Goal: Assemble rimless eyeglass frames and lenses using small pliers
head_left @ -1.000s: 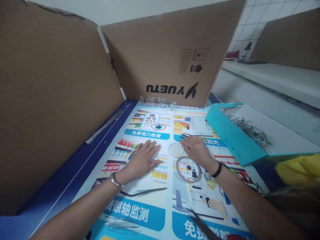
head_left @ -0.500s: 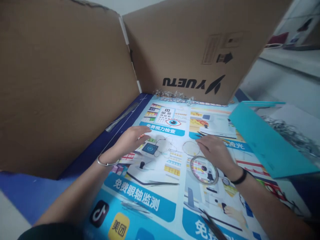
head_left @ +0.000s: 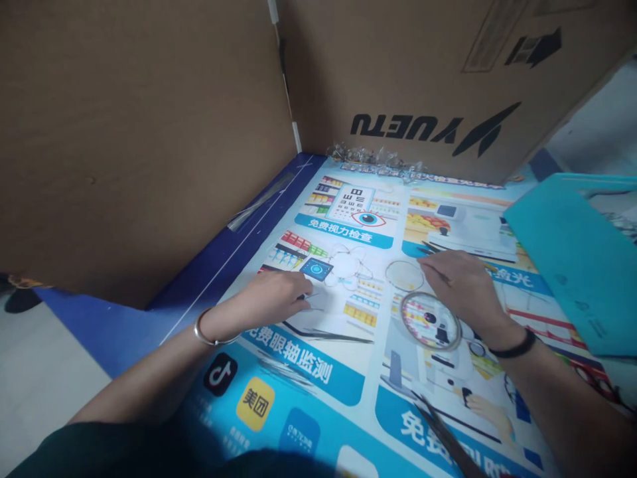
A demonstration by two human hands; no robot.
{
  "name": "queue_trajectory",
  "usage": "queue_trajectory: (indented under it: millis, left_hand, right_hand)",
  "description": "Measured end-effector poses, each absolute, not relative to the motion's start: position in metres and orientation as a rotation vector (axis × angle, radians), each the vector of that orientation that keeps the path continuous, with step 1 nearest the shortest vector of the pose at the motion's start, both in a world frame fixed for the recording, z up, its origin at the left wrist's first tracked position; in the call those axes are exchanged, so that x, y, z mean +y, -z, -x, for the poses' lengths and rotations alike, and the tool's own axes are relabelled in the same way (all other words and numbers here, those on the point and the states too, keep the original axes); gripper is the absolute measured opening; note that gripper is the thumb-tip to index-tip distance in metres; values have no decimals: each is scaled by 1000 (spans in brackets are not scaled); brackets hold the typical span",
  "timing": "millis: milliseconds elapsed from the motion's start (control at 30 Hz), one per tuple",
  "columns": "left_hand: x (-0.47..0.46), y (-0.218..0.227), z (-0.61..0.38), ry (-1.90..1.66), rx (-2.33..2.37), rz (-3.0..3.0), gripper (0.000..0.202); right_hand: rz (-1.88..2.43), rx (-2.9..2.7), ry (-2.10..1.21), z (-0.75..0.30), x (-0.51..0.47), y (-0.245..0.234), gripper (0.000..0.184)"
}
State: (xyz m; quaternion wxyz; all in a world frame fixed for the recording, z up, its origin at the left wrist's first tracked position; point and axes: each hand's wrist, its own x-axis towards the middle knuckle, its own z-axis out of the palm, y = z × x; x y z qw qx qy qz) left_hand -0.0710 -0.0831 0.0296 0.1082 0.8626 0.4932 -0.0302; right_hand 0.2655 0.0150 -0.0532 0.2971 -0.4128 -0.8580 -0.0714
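My left hand (head_left: pixel 281 297) is low over the poster, with its thumb and forefinger curled close together. Whatever is between those fingertips is too fine to make out. Just beyond it lies a flower-like shape of bent thin wire (head_left: pixel 351 265). My right hand (head_left: pixel 460 282) has its fingers bent together at the right edge of a thin wire ring (head_left: pixel 404 275), seemingly pinching it. A thicker coil of wire (head_left: pixel 455 342) lies just below that hand. Several straight cut wires (head_left: pixel 343 336) rest in front of my left hand, and more wire strips (head_left: pixel 283 368) lie nearer me.
A dark, slim pointed metal tool (head_left: pixel 445 435) lies at the front. Cardboard walls (head_left: pixel 149 146) stand left and behind. Crumpled clear wire-like bits (head_left: pixel 378 158) line the back wall's foot. A turquoise box (head_left: pixel 572 252) stands at the right. The printed poster (head_left: pixel 298 219) covers the table.
My left hand has moved from beside the wire flower towards me, and its fingers have drawn closer together. My right hand stays at the ring. The camera view has shifted.
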Motion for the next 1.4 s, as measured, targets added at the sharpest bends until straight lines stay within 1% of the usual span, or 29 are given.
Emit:
queue_trajectory:
  millis: [200, 433, 667, 833, 900, 1000, 1067, 1133, 1233, 1367, 1400]
  left_hand:
    - [-83, -10, 70, 84, 1468, -2557, 20]
    - [-88, -15, 69, 37, 1465, -2540, 21]
    - [-100, -30, 71, 162, 1182, -2556, 16]
    - [-103, -27, 78, 177, 1037, -2600, 10]
    - [-103, -23, 77, 163, 1028, -2601, 10]
    - [-102, -20, 73, 149, 1023, -2617, 7]
    - [-102, -19, 71, 121, 1007, -2620, 6]
    - [-101, -19, 71, 81, 1013, -2609, 11]
    - [-100, -17, 72, 75, 1067, -2582, 6]
    - [-97, -13, 72, 86, 1038, -2587, 11]
    - [-95, -11, 72, 76, 1022, -2588, 13]
  right_hand:
    - [1123, -2297, 170, -264, 15, 53, 21]
    - [1128, -2309, 202, -262, 13, 49, 22]
    - [1165, -2301, 307, -266, 15, 50, 22]
    - [1151, -2178, 382, -255, 1, 24, 19]
    - [1051, -2274, 303, -241, -17, 9, 19]
    - [836, -2508, 8, -213, -51, -5, 21]
    - [767, -2667, -110, -196, -72, -7, 18]
    - [802, -2737, -145, -185, -87, -4, 15]
    - [819, -2814, -131, -178, -97, 4, 11]
    - [834, -2840, -96, -178, -94, 13, 2]
    - [829, -2845, -105, -178, -93, 14, 5]
